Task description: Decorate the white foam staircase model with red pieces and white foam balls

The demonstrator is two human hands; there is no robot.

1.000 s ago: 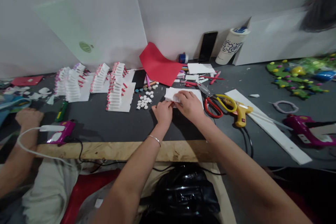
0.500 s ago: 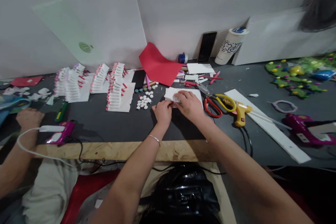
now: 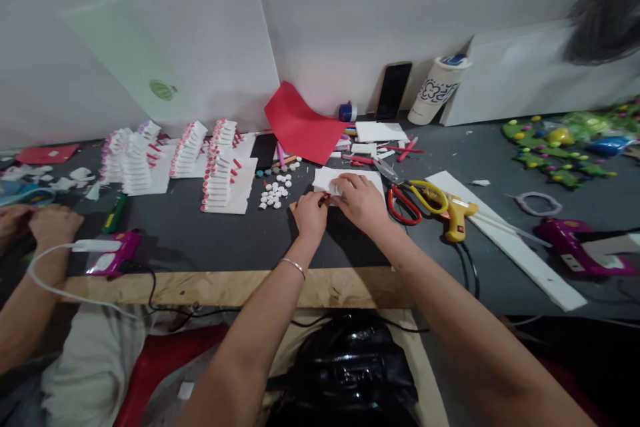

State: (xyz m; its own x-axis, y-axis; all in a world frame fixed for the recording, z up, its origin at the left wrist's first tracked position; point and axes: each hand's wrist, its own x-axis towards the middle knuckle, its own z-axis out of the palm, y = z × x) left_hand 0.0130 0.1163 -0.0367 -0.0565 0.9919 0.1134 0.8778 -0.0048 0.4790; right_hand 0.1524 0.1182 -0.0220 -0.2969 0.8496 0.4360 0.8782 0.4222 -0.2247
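Head view: room before the wooden edge (image 3: 345, 287); left hand (image 3: 310, 215) and right hand (image 3: 364, 201), fingers curled, meet one white board (image 3: 376, 179); their grip I can't tell.

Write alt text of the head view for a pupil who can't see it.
A person's left hand and right hand are close together at a white sheet on a dark table. Small white pieces lie left, scissors and a yellow glue gun right.

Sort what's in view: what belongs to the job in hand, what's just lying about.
Likely part of it:
white card under the right hand
white discs beside the left hand
yellow glue gun

Apparently just lying about:
smartphone
white tumbler
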